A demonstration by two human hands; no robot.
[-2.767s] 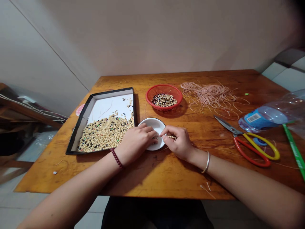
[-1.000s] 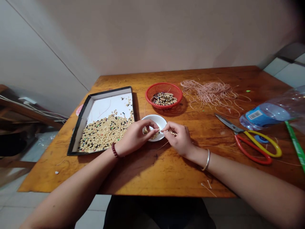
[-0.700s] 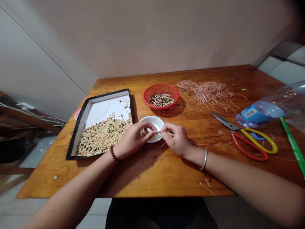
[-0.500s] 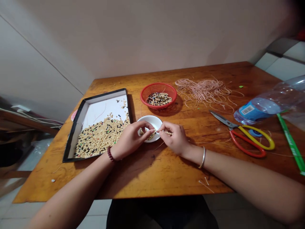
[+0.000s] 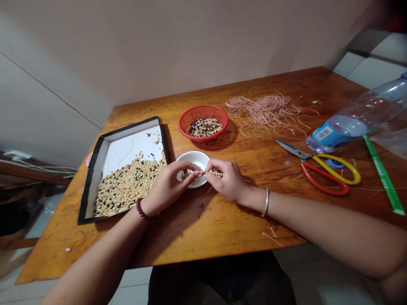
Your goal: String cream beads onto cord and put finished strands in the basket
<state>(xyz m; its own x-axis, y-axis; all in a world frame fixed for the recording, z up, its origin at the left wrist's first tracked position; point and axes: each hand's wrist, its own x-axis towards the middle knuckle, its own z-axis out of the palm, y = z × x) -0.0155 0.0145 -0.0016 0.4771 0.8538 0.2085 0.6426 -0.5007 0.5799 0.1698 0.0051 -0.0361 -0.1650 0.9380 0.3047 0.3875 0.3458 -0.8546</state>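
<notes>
Over the small white bowl (image 5: 197, 158), which holds some pale beads, my two hands meet at the fingertips. My left hand (image 5: 170, 182) pinches at the bowl's front; a tiny bead may be between its thumb and forefinger, too small to make out. My right hand (image 5: 225, 180) is closed on a string of pale beads (image 5: 217, 173), part of which shows between its fingers. A thin cord trails from the right hand toward the right. To the left lies a black-rimmed tray (image 5: 83, 199) full of loose pale, black and coloured beads.
A red basket (image 5: 203, 111) of beads stands behind the bowl. Further right are a tangle of pink cord (image 5: 263, 111), scissors (image 5: 330, 171) with red and yellow handles, a plastic bottle (image 5: 340, 129) and a green strip (image 5: 383, 176). Cord scraps lie near the front edge.
The camera view has shifted, so the table's things sit a little further left. My fingertips have come together, the left thumb and forefinger now touching the right ones.
</notes>
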